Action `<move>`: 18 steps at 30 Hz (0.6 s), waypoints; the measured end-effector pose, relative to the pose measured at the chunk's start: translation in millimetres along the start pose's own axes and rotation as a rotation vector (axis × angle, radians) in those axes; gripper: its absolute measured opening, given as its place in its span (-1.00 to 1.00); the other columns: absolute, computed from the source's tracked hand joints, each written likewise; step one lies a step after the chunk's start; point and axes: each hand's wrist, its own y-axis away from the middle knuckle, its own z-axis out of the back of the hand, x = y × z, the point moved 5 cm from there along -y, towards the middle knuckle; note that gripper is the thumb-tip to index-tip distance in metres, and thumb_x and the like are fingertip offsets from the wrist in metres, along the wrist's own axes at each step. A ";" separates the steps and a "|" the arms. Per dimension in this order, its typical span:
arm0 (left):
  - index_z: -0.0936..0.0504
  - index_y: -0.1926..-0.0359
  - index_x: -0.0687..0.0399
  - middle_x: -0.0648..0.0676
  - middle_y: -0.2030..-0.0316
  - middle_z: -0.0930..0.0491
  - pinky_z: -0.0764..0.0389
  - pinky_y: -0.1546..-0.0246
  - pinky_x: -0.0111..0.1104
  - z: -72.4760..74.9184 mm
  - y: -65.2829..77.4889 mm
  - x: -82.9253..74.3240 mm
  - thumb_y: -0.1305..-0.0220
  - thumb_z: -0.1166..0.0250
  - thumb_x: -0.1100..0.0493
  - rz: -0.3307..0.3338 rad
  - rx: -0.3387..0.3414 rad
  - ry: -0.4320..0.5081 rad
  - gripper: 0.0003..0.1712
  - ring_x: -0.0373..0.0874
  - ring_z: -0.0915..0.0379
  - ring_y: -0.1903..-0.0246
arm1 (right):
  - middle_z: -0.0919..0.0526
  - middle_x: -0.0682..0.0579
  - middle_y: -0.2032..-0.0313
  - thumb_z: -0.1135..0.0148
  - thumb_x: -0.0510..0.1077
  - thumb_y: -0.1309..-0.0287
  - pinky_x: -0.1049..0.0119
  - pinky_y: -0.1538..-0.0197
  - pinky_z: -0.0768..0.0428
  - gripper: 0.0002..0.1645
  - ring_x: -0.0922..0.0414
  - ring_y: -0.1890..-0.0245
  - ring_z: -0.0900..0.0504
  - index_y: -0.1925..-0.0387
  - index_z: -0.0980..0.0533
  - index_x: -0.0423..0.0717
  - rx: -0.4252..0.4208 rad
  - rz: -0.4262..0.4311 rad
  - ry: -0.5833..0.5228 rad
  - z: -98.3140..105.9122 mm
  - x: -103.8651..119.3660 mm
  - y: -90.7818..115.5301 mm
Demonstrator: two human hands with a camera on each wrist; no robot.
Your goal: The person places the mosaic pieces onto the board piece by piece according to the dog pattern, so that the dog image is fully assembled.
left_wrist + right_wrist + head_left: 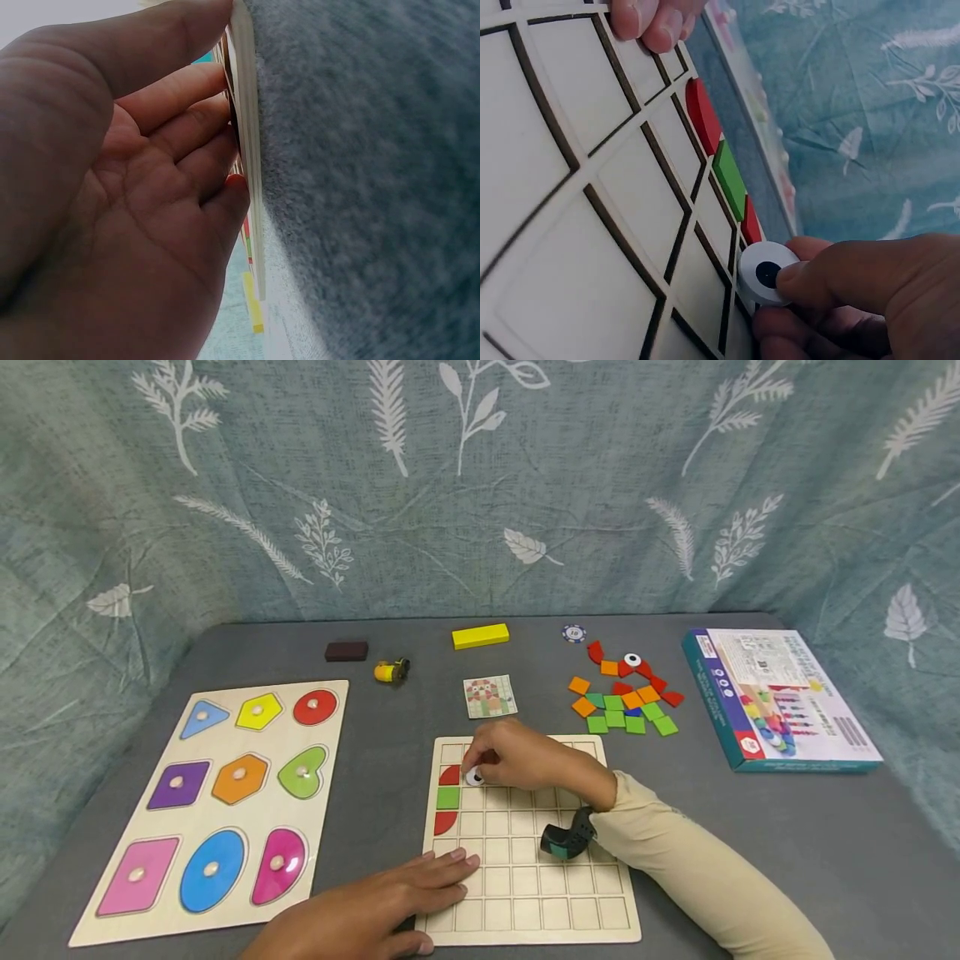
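Note:
My right hand [517,756] pinches a round white eye tile [763,271] with a black pupil between thumb and fingers, over the second column of the wooden grid board [555,920]. Along the board's left column lie a red quarter-round tile [449,775], a green square tile [447,797] and another red tile [445,822]. My left hand [382,897] rests with its fingers extended on the board's lower left corner. In the left wrist view its fingertips lie over the board's edge [249,150].
Loose orange, green and red tiles [615,718] lie right of a pattern card [490,697]. A shape puzzle board [202,814] occupies the left, a box [783,697] the right. Farther back are a yellow block [480,636], dark block [347,652], small toy [392,671] and poker chip [573,633].

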 end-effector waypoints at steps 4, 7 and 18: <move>-0.32 -0.42 -0.10 -0.13 -0.45 -0.11 -0.40 -0.18 -0.11 0.1 -0.5 -0.5 -0.29 -0.32 0.09 -0.005 0.004 -0.009 -0.29 -0.01 -0.04 -0.42 | -0.59 0.13 0.40 -0.22 -0.42 -0.12 0.46 0.34 -0.45 -0.78 0.30 0.42 -0.44 0.28 -0.71 -0.16 -0.011 -0.030 0.017 -1.3 -0.3 -1.4; -0.32 -0.42 -0.09 -0.13 -0.45 -0.11 -0.38 -0.20 -0.12 0.4 -0.3 -0.8 -0.29 -0.32 0.09 -0.008 0.006 -0.009 -0.30 -0.01 -0.04 -0.42 | -0.58 0.12 0.40 -0.22 -0.42 -0.11 0.45 0.34 -0.45 -0.78 0.28 0.42 -0.44 0.28 -0.71 -0.17 -0.033 -0.040 0.045 -2.7 -1.5 -2.8; -0.33 -0.41 -0.09 -0.12 -0.45 -0.12 -0.38 -0.20 -0.10 0.4 -0.7 -0.9 -0.29 -0.33 0.10 -0.005 0.001 -0.018 -0.30 -0.01 -0.04 -0.42 | -0.59 0.05 0.37 -0.24 -0.39 -0.13 0.42 0.29 -0.47 -0.80 0.22 0.39 -0.48 0.23 -0.69 -0.18 -0.046 -0.085 0.082 -5.6 -3.0 -2.1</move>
